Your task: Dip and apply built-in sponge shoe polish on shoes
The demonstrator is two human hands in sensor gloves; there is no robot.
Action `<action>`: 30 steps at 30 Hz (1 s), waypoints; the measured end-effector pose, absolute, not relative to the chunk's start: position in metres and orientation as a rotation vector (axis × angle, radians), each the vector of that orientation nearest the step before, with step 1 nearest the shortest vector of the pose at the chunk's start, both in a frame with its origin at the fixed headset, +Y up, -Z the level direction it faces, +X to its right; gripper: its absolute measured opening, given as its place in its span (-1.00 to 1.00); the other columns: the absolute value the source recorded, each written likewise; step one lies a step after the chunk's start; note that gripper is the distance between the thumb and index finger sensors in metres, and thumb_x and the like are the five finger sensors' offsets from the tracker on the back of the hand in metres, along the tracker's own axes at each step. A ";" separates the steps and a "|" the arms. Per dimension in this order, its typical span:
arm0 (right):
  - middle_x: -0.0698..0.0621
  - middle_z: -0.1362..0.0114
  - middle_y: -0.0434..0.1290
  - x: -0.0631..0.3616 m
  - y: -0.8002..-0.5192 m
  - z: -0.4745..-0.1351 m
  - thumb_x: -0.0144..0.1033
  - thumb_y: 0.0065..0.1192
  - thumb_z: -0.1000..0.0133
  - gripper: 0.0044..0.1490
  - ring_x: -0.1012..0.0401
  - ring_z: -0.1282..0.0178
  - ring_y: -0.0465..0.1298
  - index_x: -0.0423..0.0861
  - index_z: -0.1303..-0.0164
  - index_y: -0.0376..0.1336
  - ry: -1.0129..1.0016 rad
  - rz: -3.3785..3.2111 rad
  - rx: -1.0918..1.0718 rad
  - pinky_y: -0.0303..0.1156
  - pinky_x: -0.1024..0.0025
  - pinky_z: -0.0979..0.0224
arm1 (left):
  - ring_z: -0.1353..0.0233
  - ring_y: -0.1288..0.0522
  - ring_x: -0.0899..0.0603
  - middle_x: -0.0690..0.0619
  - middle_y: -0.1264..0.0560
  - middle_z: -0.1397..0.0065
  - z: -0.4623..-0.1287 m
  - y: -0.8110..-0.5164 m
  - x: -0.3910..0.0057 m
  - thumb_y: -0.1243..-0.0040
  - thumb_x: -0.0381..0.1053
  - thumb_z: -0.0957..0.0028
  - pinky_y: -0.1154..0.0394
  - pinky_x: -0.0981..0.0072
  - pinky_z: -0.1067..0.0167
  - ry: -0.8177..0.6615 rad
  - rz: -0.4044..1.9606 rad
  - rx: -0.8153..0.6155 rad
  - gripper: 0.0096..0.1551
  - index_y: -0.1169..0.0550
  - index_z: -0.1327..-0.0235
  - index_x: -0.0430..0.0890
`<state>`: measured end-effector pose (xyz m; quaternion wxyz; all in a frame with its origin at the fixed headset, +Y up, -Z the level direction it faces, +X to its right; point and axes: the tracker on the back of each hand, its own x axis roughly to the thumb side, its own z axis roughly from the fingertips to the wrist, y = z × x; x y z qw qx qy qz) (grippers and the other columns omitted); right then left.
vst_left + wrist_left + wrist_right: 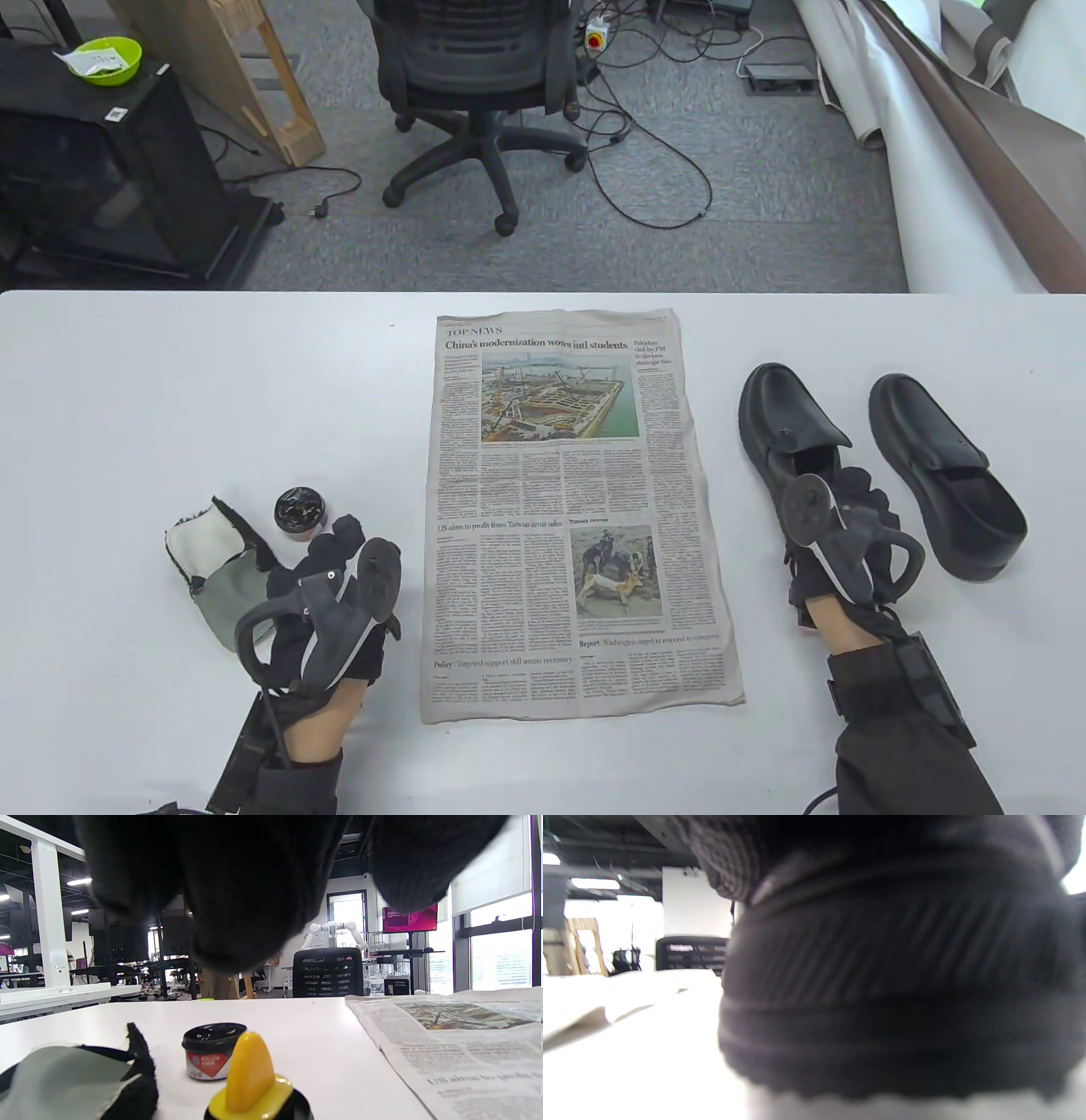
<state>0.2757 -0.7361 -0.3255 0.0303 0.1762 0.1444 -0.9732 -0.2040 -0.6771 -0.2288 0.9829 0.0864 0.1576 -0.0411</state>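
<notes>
Right now my left hand [339,586] hangs over the yellow-handled sponge applicator [250,1077] near the front left of the table [170,382], fingers loose and not closed on anything as far as I can see. The open polish tin [299,511] sits just beyond it, beside a grey and black cloth [216,569]. My right hand [848,526] is at the heel of the nearer shoe [785,424]; the wrist view is all blur, so I can't tell if it's gripping. The second shoe [942,471] lies toward the right edge, and a newspaper [577,509] is spread mid-table. The shoes look stiff, glossy and likely slippery, so I'd hold by the heel collar. The tin looks light and tippy. Office behind: a chair [475,76], cables.
</notes>
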 end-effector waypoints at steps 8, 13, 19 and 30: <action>-0.28 -0.47 0.19 0.276 -0.736 -0.322 0.28 0.08 0.09 -0.16 -0.21 -0.17 0.55 -0.03 -0.25 0.30 0.284 -3.092 0.635 0.50 -0.13 -0.20 | 0.29 -0.76 0.09 -0.04 -0.72 -0.03 -0.229 -0.677 -0.204 -0.35 0.35 0.08 -0.65 0.06 -0.03 0.319 -0.086 0.151 -0.29 -0.57 -0.23 -0.03; -0.20 -0.55 0.07 0.288 -0.708 -0.312 0.41 -0.12 0.13 0.00 -0.20 -0.36 0.42 0.01 -0.43 0.10 0.426 -3.197 0.616 0.42 -0.11 -0.33 | 0.28 -0.76 0.09 -0.04 -0.71 -0.04 -0.229 -0.677 -0.205 -0.35 0.35 0.07 -0.65 0.06 -0.03 0.319 -0.075 0.149 -0.30 -0.57 -0.23 -0.03; -0.19 -0.55 0.11 0.314 -0.690 -0.308 0.36 0.04 0.10 0.02 -0.26 -0.46 0.32 0.00 -0.50 0.08 0.545 -3.012 0.696 0.33 -0.24 -0.41 | 0.27 -0.76 0.09 -0.05 -0.71 -0.05 -0.229 -0.677 -0.205 -0.34 0.35 0.07 -0.65 0.05 -0.04 0.313 -0.077 0.141 -0.30 -0.57 -0.23 -0.03; -0.15 -0.62 0.06 0.360 -0.703 -0.316 0.38 0.21 0.17 0.13 -0.33 -0.65 0.06 -0.03 -0.53 0.13 0.401 -2.874 0.876 0.03 -0.50 -0.51 | 0.27 -0.77 0.08 -0.05 -0.71 -0.05 -0.231 -0.681 -0.204 -0.32 0.34 0.05 -0.65 0.05 -0.04 0.304 -0.082 0.121 -0.33 -0.59 -0.21 -0.02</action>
